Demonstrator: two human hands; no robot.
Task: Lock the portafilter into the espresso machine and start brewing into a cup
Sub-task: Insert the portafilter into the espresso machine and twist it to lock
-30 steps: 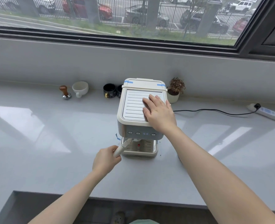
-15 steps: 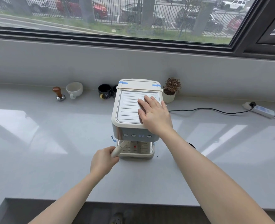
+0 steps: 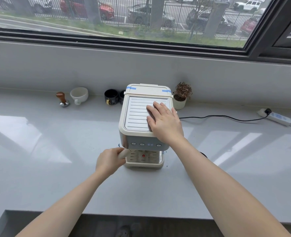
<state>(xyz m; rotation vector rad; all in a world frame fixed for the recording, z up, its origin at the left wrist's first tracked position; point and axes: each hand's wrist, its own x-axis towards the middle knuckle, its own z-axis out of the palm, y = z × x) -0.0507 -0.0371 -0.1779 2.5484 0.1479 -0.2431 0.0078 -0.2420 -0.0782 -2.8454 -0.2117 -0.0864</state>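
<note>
A cream espresso machine (image 3: 137,115) stands in the middle of the grey counter. My right hand (image 3: 165,122) lies flat on its ribbed top, fingers spread. My left hand (image 3: 109,160) is closed around the cream handle of the portafilter (image 3: 123,153), which runs up under the machine's front left; the basket end is hidden beneath the button panel (image 3: 145,144). The drip tray (image 3: 144,159) below holds no cup. A white cup (image 3: 79,94) stands at the back left by the wall.
A wooden-knobbed tamper (image 3: 62,99) stands left of the white cup. Two black cups (image 3: 112,97) sit behind the machine's left side, a small potted plant (image 3: 181,95) at its right. A black cord (image 3: 218,117) runs to a power strip (image 3: 276,117) far right.
My left hand has pushed in closer to the machine, and less of the portafilter handle shows. My right hand stays on the top.
</note>
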